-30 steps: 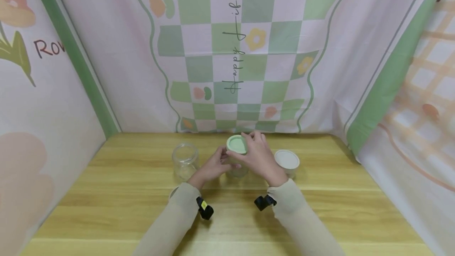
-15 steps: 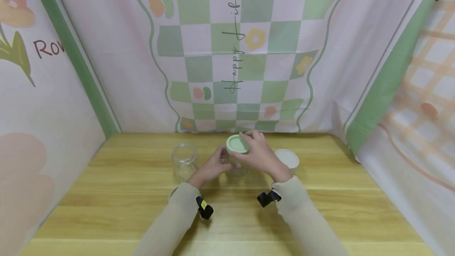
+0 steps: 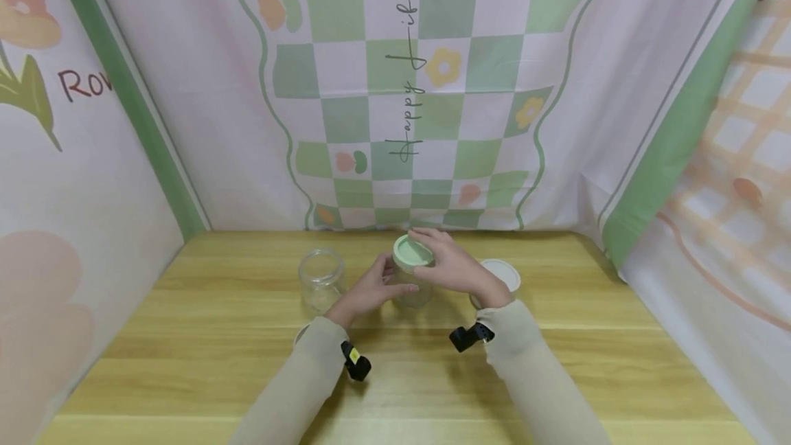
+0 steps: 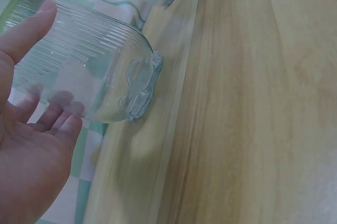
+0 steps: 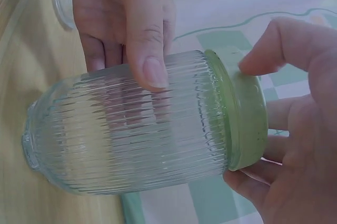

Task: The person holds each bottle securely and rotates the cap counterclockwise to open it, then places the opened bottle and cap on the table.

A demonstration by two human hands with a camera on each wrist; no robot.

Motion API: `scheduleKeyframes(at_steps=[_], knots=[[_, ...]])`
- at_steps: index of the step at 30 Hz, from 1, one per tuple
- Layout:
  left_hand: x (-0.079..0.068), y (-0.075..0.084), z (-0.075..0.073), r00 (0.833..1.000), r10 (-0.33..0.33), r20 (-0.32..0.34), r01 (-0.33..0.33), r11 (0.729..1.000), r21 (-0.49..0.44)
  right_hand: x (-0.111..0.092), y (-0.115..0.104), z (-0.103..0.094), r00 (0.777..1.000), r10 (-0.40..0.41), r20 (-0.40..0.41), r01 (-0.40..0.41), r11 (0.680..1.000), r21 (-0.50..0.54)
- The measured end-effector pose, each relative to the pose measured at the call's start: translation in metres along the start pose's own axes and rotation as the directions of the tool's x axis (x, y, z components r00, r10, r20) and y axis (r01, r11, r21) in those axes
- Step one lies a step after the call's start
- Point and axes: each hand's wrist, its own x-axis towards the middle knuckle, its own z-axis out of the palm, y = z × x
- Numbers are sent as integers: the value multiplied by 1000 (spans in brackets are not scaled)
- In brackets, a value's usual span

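Observation:
A ribbed clear glass jar [image 5: 126, 129] stands at mid-table in the head view, a light green lid [image 3: 413, 251] over its mouth. My left hand [image 3: 371, 290] grips the jar's side, thumb across the near face and fingers behind, as the left wrist view shows. From the right, my right hand [image 3: 454, 263] holds the green lid, its thumb [image 5: 263, 58] at one edge and the other fingers round the opposite edge. Through the glass only the left fingers and the background show. The jar's footed base [image 4: 145, 87] is close to the tabletop.
An uncovered glass jar [image 3: 321, 283] stands left of the hands. A white-lidded container [image 3: 503, 273] is behind the right wrist, partly hidden. A pale round rim [image 3: 301, 334] peeks out beside the left sleeve. The wooden table [image 3: 395, 390] ends at a patterned cloth backdrop [image 3: 389, 115].
My right hand has turned about the green lid, its fingers shifting left across the top and its wrist swinging right. The left hand and the jar stay where they were.

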Motion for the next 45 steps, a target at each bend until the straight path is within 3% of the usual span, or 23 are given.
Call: scheduleKeyframes(at_steps=[10,22,28,45], knots=[[-2,1,-1,1000,-12,4,12,1000,2,1,2,5,1000,-9,4,9,1000,27],[-4,3,-1,999,-35,7,36,998,-43,3,-1,12,988,48,-147,-66,991,-118],[-4,4,-1,999,-41,1,41,998,-52,2,0,12,988,68,-140,-83,991,-105],[-3,2,-1,999,-39,-3,39,999,-22,3,-2,11,990,30,-139,-45,993,-105]])
